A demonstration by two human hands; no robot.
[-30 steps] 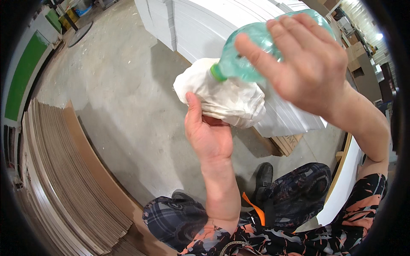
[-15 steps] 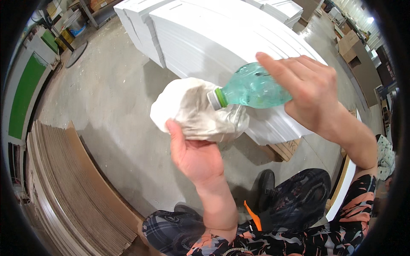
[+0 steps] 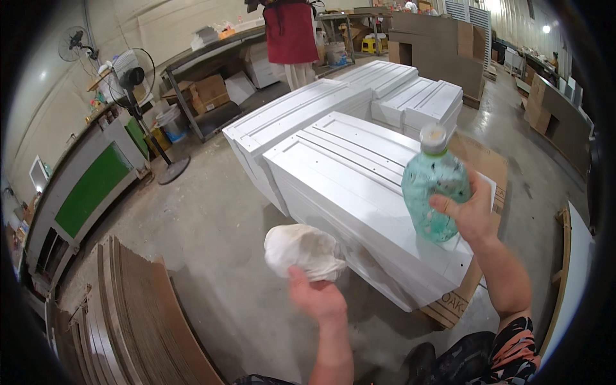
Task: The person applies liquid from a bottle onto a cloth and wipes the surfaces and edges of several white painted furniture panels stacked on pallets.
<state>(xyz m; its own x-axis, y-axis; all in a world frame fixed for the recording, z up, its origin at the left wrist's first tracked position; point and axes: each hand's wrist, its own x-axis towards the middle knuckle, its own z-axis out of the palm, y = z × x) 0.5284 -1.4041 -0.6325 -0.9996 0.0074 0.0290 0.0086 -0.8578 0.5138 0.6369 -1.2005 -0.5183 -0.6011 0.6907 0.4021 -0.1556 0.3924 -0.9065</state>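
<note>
My left hand (image 3: 319,296) grips a bunched white cloth (image 3: 301,251) from below, thumb on its near side. The cloth is held in the air in front of a stack of white panels (image 3: 366,160). On the right, my right hand (image 3: 473,208) is wrapped round a green-tinted clear plastic bottle (image 3: 431,186). The bottle stands roughly upright, with its pale cap (image 3: 434,136) at the top, above the near right part of the panel stack. Bottle and cloth are well apart. Dark specks show on the bottle's side.
More white panel stacks (image 3: 292,112) stand behind. Flat cardboard sheets (image 3: 119,308) lean at the lower left. A fan on a stand (image 3: 138,96) and a workbench (image 3: 212,54) are at the back left. A person in a red apron (image 3: 292,35) stands beyond the panels.
The bottle has gone from tilted cap-down against the cloth to upright and away to the right. The cloth sits lower in view. The view has lifted, showing more of the room.
</note>
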